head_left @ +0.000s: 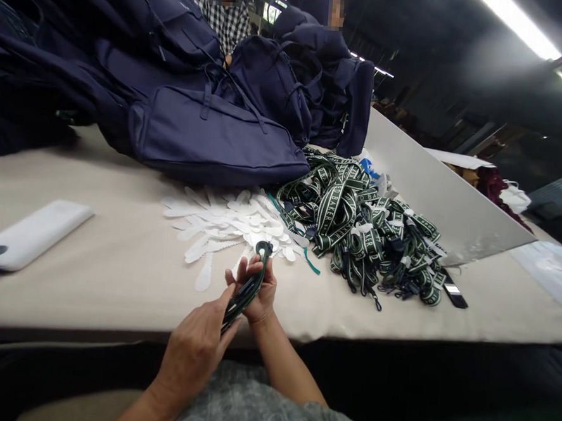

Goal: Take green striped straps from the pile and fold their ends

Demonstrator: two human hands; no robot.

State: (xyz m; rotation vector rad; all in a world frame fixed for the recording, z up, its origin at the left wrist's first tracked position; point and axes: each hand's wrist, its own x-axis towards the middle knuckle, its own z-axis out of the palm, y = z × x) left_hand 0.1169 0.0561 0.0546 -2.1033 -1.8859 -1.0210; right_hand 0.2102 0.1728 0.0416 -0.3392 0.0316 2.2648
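A folded dark green strap (pixel 250 291) lies between my two hands over the front edge of the table. My left hand (pixel 197 342) is closed round its lower end, thumb and fingers on either side. Near the strap's upper end, my right hand (pixel 262 293) grips it, with some fingers curled up beside it. A small loop with a bit of white shows at the top of the strap. Just beyond my hands spreads a pile of white paper-like strips (pixel 232 223) with rounded ends. To their right is a heap of green lettered straps (pixel 343 208), many bundled with white bands.
Navy bags (pixel 214 136) are piled along the back of the table (pixel 115 276). A white power bank (pixel 34 233) with a cable lies at the left. A grey panel (pixel 435 188) slants along the right. A person in a checked shirt (pixel 230 23) is behind the bags.
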